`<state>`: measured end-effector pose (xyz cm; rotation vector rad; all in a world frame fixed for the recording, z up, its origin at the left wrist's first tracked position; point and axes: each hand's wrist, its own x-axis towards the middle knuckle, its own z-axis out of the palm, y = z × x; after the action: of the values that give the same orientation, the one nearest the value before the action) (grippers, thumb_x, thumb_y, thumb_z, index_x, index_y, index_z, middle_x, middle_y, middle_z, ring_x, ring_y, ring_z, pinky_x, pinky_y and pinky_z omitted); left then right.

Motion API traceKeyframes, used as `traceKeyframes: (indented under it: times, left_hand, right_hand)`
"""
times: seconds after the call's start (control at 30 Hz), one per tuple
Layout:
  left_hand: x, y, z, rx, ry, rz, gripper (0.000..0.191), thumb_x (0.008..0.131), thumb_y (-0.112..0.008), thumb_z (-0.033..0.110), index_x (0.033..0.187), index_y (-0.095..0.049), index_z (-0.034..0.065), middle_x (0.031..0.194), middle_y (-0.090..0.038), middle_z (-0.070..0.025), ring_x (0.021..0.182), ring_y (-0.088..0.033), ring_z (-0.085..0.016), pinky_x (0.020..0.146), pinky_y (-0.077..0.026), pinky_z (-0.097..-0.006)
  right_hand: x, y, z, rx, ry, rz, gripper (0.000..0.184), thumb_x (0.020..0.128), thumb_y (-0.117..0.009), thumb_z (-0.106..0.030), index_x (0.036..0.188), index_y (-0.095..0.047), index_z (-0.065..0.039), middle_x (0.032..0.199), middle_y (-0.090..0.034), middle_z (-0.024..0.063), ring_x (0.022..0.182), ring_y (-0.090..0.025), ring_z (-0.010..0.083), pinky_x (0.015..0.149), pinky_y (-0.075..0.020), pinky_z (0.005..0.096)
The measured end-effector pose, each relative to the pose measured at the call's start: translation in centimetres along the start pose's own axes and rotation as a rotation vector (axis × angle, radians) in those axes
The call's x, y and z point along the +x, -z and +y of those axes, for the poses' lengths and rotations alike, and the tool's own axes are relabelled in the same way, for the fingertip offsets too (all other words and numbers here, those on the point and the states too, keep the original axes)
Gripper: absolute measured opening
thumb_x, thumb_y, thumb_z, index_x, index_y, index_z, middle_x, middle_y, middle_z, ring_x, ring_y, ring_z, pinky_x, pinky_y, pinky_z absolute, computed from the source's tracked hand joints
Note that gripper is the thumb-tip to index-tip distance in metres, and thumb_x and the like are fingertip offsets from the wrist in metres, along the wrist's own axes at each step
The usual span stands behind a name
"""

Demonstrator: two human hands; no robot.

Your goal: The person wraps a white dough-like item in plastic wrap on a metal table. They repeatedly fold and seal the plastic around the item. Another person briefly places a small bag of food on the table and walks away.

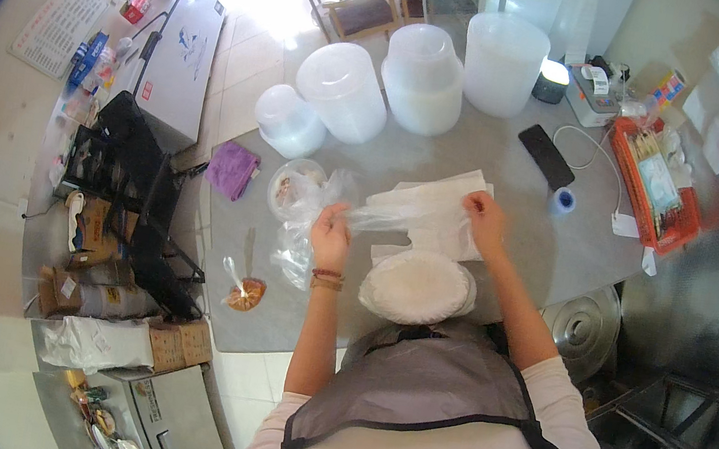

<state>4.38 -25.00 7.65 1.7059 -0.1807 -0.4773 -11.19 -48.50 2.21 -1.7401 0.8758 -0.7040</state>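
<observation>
My left hand [332, 229] pinches a thin clear plastic bag [378, 219], stretched across toward the right. My right hand [487, 225] has its fingers curled at the far right edge of a flat stack of white plastic bags [445, 234]. Close to my body sits a round, pale bundle in plastic wrap [418, 288]; its contents are hard to make out. Left of the bags, a round clear container [287, 187] with food inside is partly covered by crumpled clear film [294, 253]. A small knotted bag of orange-brown food [246, 295] lies at the table's left.
Stacks of translucent plastic tubs [343, 93] line the far side of the grey table [343, 333]. A folded purple cloth [233, 169] lies left. To the right are a black phone [546, 156], a blue-cored roll [564, 200], a label printer [591, 95] and a red basket [677, 234].
</observation>
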Motion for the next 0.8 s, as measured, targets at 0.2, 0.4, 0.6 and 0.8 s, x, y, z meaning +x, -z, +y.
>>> traceKeyframes:
  times: [0.2, 0.4, 0.6, 0.8]
  left_hand:
    - [-0.4, -0.6, 3.7, -0.982, -0.143, -0.307, 0.019, 0.094, -0.046, 0.014, 0.104, -0.055, 0.0008, 0.111, -0.061, -0.0162, 0.107, -0.058, -0.024, 0.094, -0.047, -0.0364]
    - [-1.2, -4.6, 3.5, -0.252, -0.165, -0.147, 0.026, 0.086, -0.063, 0.006, 0.108, -0.050, 0.0004, 0.117, -0.060, -0.0179, 0.112, -0.056, -0.022, 0.095, -0.047, -0.0336]
    - [-1.1, -8.0, 0.2, 0.041, -0.042, -0.287, 0.033, 0.076, -0.074, 0.006, 0.101, -0.052, 0.0010, 0.091, -0.067, -0.0093, 0.084, -0.063, -0.013, 0.071, -0.052, -0.0266]
    - [-0.7, -7.9, 0.2, 0.125, -0.017, -0.270, 0.034, 0.073, -0.076, 0.004, 0.099, -0.054, 0.0009, 0.087, -0.066, -0.0078, 0.072, -0.063, -0.012, 0.062, -0.052, -0.0257]
  right_hand:
    - [-0.7, -3.6, 2.8, -0.330, 0.280, -0.251, 0.014, 0.086, -0.065, -0.016, 0.086, -0.062, -0.002, 0.080, -0.063, 0.0086, 0.073, -0.058, 0.0190, 0.067, -0.0461, 0.0301]
    - [-0.4, -3.3, 1.8, -0.196, 0.210, -0.183, 0.016, 0.085, -0.064, -0.018, 0.085, -0.063, -0.002, 0.080, -0.064, 0.0109, 0.074, -0.060, 0.0291, 0.067, -0.0466, 0.0377]
    - [-2.4, -1.6, -2.0, 0.036, 0.115, -0.201, 0.011, 0.087, -0.064, -0.012, 0.088, -0.063, -0.001, 0.074, -0.062, 0.0051, 0.066, -0.054, 0.0124, 0.062, -0.0442, 0.0266]
    - [-2.9, -0.8, -3.9, -0.010, 0.212, -0.199, 0.009, 0.087, -0.065, -0.010, 0.088, -0.063, -0.001, 0.073, -0.061, 0.0051, 0.065, -0.054, 0.0117, 0.062, -0.0443, 0.0257]
